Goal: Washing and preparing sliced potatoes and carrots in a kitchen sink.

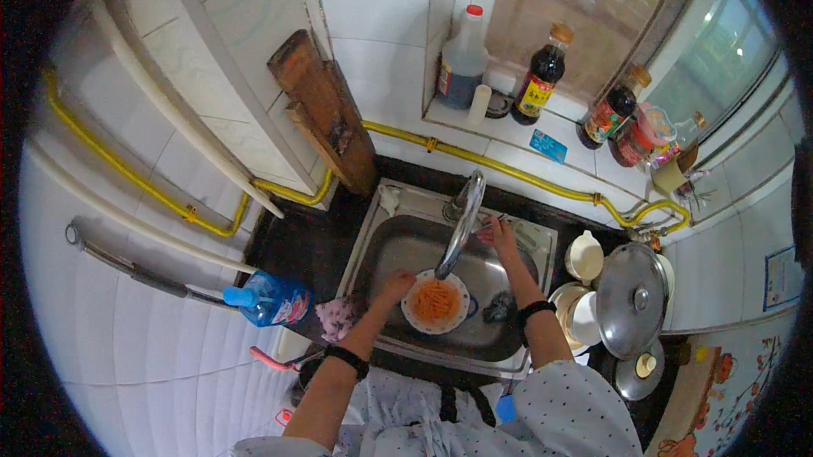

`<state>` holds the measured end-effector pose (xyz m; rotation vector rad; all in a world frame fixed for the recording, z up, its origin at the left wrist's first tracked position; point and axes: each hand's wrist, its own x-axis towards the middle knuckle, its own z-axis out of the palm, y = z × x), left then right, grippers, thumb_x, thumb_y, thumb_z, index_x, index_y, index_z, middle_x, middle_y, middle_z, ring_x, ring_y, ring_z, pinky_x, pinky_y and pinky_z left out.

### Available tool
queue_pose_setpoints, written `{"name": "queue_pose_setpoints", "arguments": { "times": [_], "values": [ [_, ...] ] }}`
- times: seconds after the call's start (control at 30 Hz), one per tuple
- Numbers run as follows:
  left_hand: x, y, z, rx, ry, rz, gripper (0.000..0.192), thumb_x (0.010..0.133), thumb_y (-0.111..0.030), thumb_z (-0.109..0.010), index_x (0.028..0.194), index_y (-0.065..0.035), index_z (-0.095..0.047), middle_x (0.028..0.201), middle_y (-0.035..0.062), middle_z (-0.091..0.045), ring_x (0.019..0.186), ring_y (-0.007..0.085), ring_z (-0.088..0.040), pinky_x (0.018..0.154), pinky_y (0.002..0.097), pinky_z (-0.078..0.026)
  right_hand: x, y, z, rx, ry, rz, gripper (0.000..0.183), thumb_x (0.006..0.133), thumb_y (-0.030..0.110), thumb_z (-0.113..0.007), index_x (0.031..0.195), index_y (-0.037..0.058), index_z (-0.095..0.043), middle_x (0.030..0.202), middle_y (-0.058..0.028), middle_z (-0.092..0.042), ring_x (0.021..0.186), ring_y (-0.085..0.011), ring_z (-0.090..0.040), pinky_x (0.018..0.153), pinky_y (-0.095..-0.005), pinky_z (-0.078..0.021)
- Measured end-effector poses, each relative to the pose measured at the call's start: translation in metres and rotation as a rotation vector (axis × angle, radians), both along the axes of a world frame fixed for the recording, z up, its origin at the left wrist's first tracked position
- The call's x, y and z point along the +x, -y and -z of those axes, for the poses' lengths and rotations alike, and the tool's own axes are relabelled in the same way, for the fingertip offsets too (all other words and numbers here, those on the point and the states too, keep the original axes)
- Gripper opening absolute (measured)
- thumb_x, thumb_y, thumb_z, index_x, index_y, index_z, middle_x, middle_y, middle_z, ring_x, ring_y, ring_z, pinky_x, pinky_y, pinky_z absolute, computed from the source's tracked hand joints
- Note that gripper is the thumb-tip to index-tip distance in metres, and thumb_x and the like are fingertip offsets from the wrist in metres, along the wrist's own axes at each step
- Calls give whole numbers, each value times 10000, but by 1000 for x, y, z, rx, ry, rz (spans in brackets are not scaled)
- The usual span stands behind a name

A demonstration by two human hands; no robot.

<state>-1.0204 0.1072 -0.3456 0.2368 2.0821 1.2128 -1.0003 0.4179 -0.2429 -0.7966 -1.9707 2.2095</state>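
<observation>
A white bowl with a patterned rim (409,319) is in the stainless steel sink (381,247), under the spout of the chrome faucet (469,215). Orange shreds, which look like carrot (436,302), fill its middle. My left hand (398,284) grips the bowl's left rim. Behind the faucet, to its right, my right hand (499,236) is raised with its fingers around or against a thin metal piece; whether this is the faucet's lever or a loose tool is too small to tell. A dark scouring pad (499,308) lies on the sink floor, right of the bowl.
Left of the sink stand a blue pump bottle (273,299) and a crumpled pink cloth (335,320). Wooden boards (336,120) lean behind. Sauce bottles (538,79) line the windowsill above a yellow pipe (508,172). White bowls (583,256) and a pot lid (629,304) are at right.
</observation>
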Motion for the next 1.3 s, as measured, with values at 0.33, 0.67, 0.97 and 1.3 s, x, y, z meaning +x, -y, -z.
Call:
{"name": "queue_pose_setpoints", "arguments": {
  "times": [0.33,0.67,0.97,1.3],
  "values": [
    [2,-38,-141,254,-243,-44,283,856,-73,-381,1095,5,-512,1090,154,-572,1029,243,-544,882,342,-415,5,-7,7,-136,14,75,444,870,442,-465,1062,42,-461,833,-157,-593,734,-236,-619,658,-301,-500],
    [21,-41,-255,335,-565,224,422,767,36,-392,1185,16,-446,1050,212,-564,967,322,-562,865,359,-418,48,47,57,-56,206,-448,371,779,380,-614,960,61,-559,798,-45,-595,716,-148,-579,649,-289,-477],
    [45,-68,-276,248,-760,347,447,767,-69,-489,1192,39,-405,976,220,-552,900,372,-538,790,422,-425,59,87,50,83,23,-294,281,769,275,-633,912,35,-601,847,-53,-604,779,-158,-583,701,-289,-477],
    [46,-70,-268,463,-291,340,431,772,-46,-483,1194,18,-430,1090,207,-528,1022,299,-514,859,362,-408,101,59,56,-128,222,-383,318,782,289,-622,938,13,-605,878,-64,-618,835,-170,-579,745,-299,-472]
  ]
}}
